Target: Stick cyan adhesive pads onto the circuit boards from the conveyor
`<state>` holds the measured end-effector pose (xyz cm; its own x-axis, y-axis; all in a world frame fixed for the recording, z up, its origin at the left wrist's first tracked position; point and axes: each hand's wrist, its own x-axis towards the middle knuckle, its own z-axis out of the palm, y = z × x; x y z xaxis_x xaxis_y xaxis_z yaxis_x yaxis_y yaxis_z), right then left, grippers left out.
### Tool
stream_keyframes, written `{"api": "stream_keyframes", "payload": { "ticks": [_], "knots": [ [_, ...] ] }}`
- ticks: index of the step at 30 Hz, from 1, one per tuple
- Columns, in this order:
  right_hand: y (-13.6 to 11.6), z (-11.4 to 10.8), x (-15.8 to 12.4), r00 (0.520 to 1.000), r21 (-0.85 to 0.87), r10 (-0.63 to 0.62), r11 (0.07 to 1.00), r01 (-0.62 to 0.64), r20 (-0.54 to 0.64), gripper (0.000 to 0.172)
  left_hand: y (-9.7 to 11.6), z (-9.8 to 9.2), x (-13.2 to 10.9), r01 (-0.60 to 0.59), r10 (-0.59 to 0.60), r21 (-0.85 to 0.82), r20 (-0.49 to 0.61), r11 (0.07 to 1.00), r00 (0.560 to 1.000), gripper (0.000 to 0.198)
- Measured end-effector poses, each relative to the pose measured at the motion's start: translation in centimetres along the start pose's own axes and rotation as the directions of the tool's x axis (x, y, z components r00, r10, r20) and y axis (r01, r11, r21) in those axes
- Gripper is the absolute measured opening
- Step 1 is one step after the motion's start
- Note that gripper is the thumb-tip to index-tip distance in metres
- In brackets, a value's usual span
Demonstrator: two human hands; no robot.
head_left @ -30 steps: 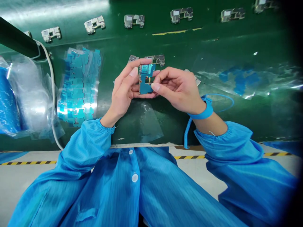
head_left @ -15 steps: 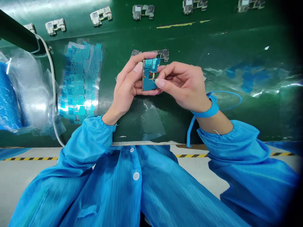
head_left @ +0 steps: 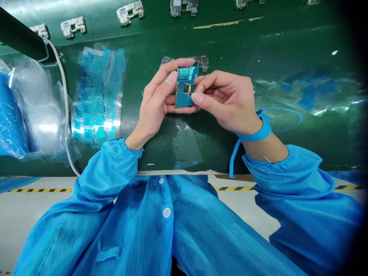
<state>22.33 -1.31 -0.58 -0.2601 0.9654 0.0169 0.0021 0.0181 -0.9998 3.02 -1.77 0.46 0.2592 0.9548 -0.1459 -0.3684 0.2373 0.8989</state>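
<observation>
— Both hands are closed on one small blue board point(head_left: 184, 90). The left hand point(head_left: 155, 103) cradles it from behind, forefinger along its left edge. The right hand point(head_left: 227, 101) pinches its right edge between thumb and forefinger.

— And the board itself?

— Lifted clear of the green table point(head_left: 287, 38), face turned up toward the camera. Held by the edges, I'd judge, to keep fingertips off its face.

— What lies closest?

— Just below the grip, a clear film point(head_left: 186, 143) lies flat on the table. The right wrist wears a blue strap point(head_left: 255, 132). Its coiled cord point(head_left: 233, 159) drops to the table edge, probably against static.

— Further out?

— Left of the grip is a clear bag of blue pieces point(head_left: 97, 99), within easy reach. Just behind the fingers is a dark second board point(head_left: 202, 61), half hidden. Farthest off is a spaced row of metal parts point(head_left: 130, 10), some cut off at the top.

— Anything unclear?

— The back of the blue board is hidden, and what the right fingertips touch at its notch is too small to tell. Right of the grip, the view fades into dark.
</observation>
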Motion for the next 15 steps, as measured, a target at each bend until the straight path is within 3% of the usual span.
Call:
{"api": "stream_keyframes", "payload": {
  "ticks": [4, 9, 15],
  "knots": [
    [0.02, 0.05, 0.00, 1.000, 0.007, -0.003, 1.000, 0.003, -0.005, 0.045, -0.24, -0.34, 0.15, -0.001, 0.002, -0.009, 0.043, 1.000, 0.999, 0.037],
    [0.13, 0.16, -0.09, 1.000, 0.017, 0.008, 1.000, -0.008, -0.024, 0.046, 0.22, -0.02, -0.05, 0.031, -0.030, 0.079, -0.017, 0.996, 0.999, 0.045],
    [0.18, 0.19, -0.03, 0.999, 0.027, -0.038, 0.999, 0.039, -0.032, 0.041, 0.48, 0.27, -0.24, 0.002, -0.002, 0.019, -0.004, 1.000, 1.000, 0.038]
  ]
}}
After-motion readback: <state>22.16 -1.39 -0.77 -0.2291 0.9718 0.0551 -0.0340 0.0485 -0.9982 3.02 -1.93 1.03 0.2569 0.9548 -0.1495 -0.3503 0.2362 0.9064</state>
